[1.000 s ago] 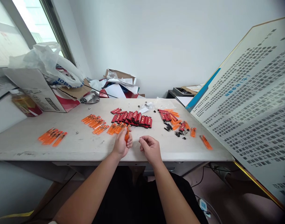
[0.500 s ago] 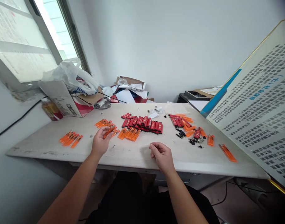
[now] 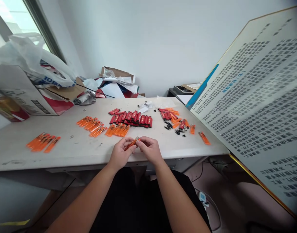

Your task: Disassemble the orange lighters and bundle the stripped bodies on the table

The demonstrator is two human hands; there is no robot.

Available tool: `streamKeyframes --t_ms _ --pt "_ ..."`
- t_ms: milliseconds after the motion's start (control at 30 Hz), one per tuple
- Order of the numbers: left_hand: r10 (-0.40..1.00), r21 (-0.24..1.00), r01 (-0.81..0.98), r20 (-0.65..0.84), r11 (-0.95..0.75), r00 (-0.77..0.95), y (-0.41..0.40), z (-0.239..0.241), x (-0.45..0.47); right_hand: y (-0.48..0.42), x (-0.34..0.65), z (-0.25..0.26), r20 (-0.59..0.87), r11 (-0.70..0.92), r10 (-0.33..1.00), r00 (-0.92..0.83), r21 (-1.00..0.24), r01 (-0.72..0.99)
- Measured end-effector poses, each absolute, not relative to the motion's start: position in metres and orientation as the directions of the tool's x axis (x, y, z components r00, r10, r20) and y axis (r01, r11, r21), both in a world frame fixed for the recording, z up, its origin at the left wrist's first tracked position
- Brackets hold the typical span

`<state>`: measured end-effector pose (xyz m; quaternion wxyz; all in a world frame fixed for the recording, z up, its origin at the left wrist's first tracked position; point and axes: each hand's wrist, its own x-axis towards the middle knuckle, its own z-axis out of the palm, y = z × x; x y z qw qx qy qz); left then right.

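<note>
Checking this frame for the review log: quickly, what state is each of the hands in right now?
Left hand: closed, holding an orange translucent lighter.
Right hand: closed, its fingertips pinching the other end of the same lighter.

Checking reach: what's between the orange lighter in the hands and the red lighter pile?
In the head view, a row of translucent orange plastic lighters lies between the held orange lighter and the red lighter pile.
</note>
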<state>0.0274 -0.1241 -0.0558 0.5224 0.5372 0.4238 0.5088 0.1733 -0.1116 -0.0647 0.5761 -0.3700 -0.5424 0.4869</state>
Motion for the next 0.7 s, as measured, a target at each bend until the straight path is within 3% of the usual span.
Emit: streamKeyframes --t_ms 367,533,700 --pt "0.976 0.987 -0.163 0.054 -0.019 0.210 -0.1220 -0.0493 0.0275 -0.1158 0.1730 -0.0664 0.278 0.273 0.960 -0.035 -0.956 -0.111" --pt "0.972 0.993 -0.113 0.066 -0.041 0.225 -0.1217 -0.0544 0.0269 -0.1161 0.1704 -0.0643 0.232 0.230 0.973 -0.018 -0.971 -0.069" --pt "0.965 0.994 -0.085 0.086 -0.067 0.247 -0.1236 -0.0557 0.0212 -0.1182 0.1707 -0.0607 0.294 0.298 0.953 -0.067 -0.954 0.044"
